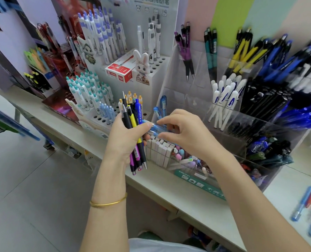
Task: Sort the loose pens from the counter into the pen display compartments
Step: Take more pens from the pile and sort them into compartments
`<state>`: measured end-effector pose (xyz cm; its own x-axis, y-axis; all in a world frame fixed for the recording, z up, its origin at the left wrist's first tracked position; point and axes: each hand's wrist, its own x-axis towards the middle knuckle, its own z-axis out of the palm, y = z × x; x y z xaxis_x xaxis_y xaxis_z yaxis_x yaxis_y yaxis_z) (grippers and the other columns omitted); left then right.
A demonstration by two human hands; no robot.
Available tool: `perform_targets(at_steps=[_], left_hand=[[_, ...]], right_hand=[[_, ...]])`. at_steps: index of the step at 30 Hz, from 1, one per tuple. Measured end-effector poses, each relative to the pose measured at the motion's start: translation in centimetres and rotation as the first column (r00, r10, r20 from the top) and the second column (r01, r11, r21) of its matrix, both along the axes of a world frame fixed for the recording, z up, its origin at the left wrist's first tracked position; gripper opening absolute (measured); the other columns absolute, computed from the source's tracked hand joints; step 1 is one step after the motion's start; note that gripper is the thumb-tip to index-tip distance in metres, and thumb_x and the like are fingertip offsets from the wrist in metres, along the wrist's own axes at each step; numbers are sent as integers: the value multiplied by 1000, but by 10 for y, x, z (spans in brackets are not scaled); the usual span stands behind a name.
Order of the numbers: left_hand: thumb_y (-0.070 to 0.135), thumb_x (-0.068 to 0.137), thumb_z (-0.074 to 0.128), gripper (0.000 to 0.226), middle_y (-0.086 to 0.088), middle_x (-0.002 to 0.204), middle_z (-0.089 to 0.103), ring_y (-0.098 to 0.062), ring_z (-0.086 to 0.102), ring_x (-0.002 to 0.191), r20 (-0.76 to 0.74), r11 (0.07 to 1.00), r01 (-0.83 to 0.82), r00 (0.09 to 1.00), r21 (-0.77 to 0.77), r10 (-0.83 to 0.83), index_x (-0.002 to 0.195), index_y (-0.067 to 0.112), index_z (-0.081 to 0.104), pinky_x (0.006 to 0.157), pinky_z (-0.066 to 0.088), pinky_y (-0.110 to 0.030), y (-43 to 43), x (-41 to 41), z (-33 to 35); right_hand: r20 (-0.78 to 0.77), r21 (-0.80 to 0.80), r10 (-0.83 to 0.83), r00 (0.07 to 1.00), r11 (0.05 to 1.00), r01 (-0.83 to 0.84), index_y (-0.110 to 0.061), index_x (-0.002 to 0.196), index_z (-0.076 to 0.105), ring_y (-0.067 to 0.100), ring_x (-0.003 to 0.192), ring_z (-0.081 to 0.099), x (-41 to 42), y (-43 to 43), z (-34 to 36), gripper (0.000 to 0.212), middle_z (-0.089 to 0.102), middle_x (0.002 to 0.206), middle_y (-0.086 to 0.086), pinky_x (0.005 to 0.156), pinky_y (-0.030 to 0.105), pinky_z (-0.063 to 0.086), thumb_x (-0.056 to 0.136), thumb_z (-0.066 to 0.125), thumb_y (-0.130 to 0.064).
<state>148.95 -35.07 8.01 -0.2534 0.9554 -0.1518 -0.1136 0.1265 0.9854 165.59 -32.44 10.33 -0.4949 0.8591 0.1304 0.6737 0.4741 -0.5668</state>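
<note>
HOLD: left hand (123,140) grips pen bundle (133,115) upright | ITEM: 1 clear blue pen (155,128) lies crosswise under the left thumb, long axis toward right hand (185,135) | GRASP: right hand pinches its end | TARGET: display compartments (223,113) just beyond right hand, the nearer hand.

Mixed pen bundle (133,122) in left grip (122,140); right grip (185,132) on clear blue pen (155,128).
</note>
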Motion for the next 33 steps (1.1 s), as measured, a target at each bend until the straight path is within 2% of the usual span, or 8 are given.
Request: perform_targets(at_steps=[6, 11, 15, 17, 21, 25, 30, 33], left_hand=[[6, 79, 75, 40, -6, 76, 63, -13, 62, 57, 24, 999, 34, 999, -9, -34, 112, 11, 54, 54, 53, -31, 3, 4, -3], [7, 82, 73, 39, -2, 59, 60, -15, 58, 51, 164, 999, 35, 986, -28, -30, 115, 2, 53, 52, 51, -30, 7, 2, -8], [10, 78, 72, 26, -5, 69, 61, -13, 56, 53, 361, 998, 53, 931, -23, -41, 98, 9, 56, 47, 49, -26, 7, 5, -5], [11, 76, 71, 24, -8, 78, 64, -11, 56, 55, 478, 998, 51, 878, -33, -29, 94, 10, 55, 47, 50, -24, 7, 3, -6], [5, 75, 65, 22, -5, 73, 62, -11, 57, 57, 679, 995, 81, 734, -54, -23, 94, 10, 55, 49, 51, -23, 9, 0, -11], [5, 72, 63, 20, -4, 70, 60, -12, 59, 57, 765, 990, 120, 644, -68, -25, 91, 8, 58, 51, 54, -24, 9, 4, -10], [0, 90, 48, 14, -4, 72, 62, -13, 61, 61, 825, 989, 136, 564, -57, -30, 98, 8, 56, 55, 56, -25, 8, 7, -12], [-1, 82, 50, 25, -3, 77, 63, -13, 62, 65, 847, 988, 156, 527, -17, -69, 105, 9, 55, 58, 56, -26, 7, 8, -13]], right_hand=[[149, -267, 93, 984, 962, -50, -22, 77, 55, 6, 61, 42, -9, 15, 10, 21, 49, 72, -7, 51, 14, 35, 82, 72, -32], [24, -417, 108, 994, 905, -89, -17, 69, 57, 4, 45, 40, -11, 19, 9, 22, 48, 59, -3, 45, 16, 34, 85, 70, -23], [-69, -500, 57, 996, 862, -84, -6, 83, 58, 8, 41, 42, -8, 19, 13, 16, 50, 59, 0, 40, 18, 36, 88, 67, -18], [-216, -417, -54, 975, 908, -42, -10, 85, 57, 6, 40, 46, -6, 21, 19, 10, 56, 64, 2, 38, 17, 36, 89, 65, -14], [-536, -55, -237, 810, 968, 247, -21, 82, 49, 9, 52, 54, -9, 35, 32, 16, 59, 74, 7, 47, 21, 43, 92, 61, -15], [-482, 144, -248, 840, 924, 355, -10, 85, 49, 26, 68, 58, -14, 49, 27, 15, 55, 75, 5, 64, 42, 51, 91, 61, -18], [-242, 197, -316, 917, 910, 365, -13, 80, 44, 22, 71, 49, -15, 52, 7, 22, 52, 75, 3, 62, 33, 39, 88, 64, -18], [-97, 161, -344, 934, 921, 356, -12, 79, 42, 27, 75, 51, -18, 52, -1, 25, 50, 76, 4, 60, 34, 36, 88, 64, -20]])
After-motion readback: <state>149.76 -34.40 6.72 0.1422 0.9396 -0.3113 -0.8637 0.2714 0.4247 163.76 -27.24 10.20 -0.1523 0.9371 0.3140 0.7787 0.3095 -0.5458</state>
